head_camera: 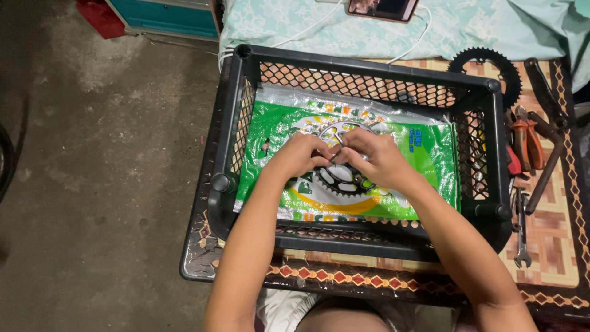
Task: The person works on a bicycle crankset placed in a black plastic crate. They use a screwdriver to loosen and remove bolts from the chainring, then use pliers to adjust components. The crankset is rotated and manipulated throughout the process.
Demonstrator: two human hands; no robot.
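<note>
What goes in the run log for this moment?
left hand on sprocket | right hand on sprocket | green bag underneath | black crate

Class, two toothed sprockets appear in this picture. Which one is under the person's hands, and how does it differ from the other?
The sprocket on the green bag inside the black crate; both hands touch it. The other sprocket lies untouched behind the crate.

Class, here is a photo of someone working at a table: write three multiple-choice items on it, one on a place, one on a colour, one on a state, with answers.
1. Where is the second sprocket?
A in the crate
B on the table behind the crate
C on the floor

2. What colour is the plastic bag?
A green
B red
C black

3. What are the hands doing?
A resting apart
B both on the black sprocket
C holding pliers

Answers: B, it lies beyond the crate; A, mostly green; B, left hand and right hand meet over it.
</note>
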